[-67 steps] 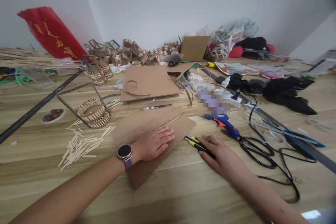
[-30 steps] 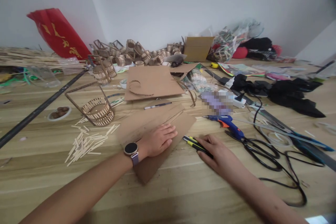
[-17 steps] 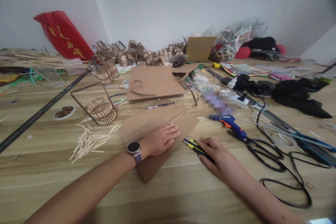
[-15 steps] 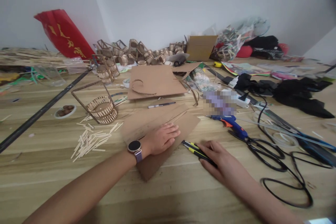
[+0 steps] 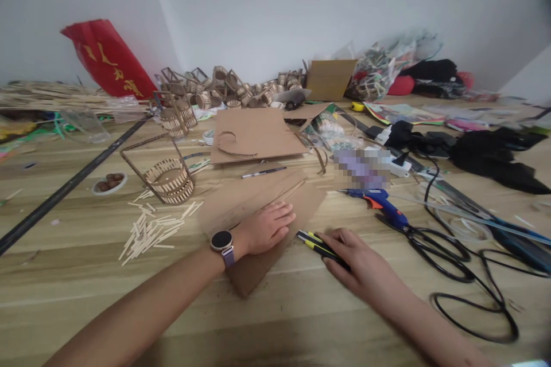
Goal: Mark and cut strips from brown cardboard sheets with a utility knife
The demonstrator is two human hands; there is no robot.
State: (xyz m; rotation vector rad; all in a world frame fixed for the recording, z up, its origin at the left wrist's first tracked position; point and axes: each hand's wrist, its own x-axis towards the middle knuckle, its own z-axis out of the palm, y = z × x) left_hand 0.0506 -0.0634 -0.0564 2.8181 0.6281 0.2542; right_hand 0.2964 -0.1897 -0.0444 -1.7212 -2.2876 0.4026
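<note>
My left hand [image 5: 270, 226] lies flat across a piece of brown cardboard [image 5: 253, 268] on the wooden table, fingers stretched toward the right. A watch sits on that wrist. In my right hand [image 5: 355, 258] is a yellow and black utility knife [image 5: 316, 245], its tip pointing left at the cardboard's right edge. Whether the tip touches the cardboard I cannot tell. Just beyond the cardboard lies a pen [image 5: 264, 172]. To the left stands a small basket of wooden sticks with a tall handle [image 5: 169, 181], beside a pile of loose sticks [image 5: 148, 235].
A blue glue gun [image 5: 383, 206] and black scissors or cable loops [image 5: 439, 252] lie at right. A larger cardboard sheet [image 5: 258, 132] rests behind the pen. Farther back are several small baskets [image 5: 232, 89] and an open box [image 5: 330, 80]. A bowl [image 5: 109, 183] holds brown round things.
My right hand and the utility knife have shifted very slightly left. My left hand stays flat on the cardboard. The whole view has moved a little.
</note>
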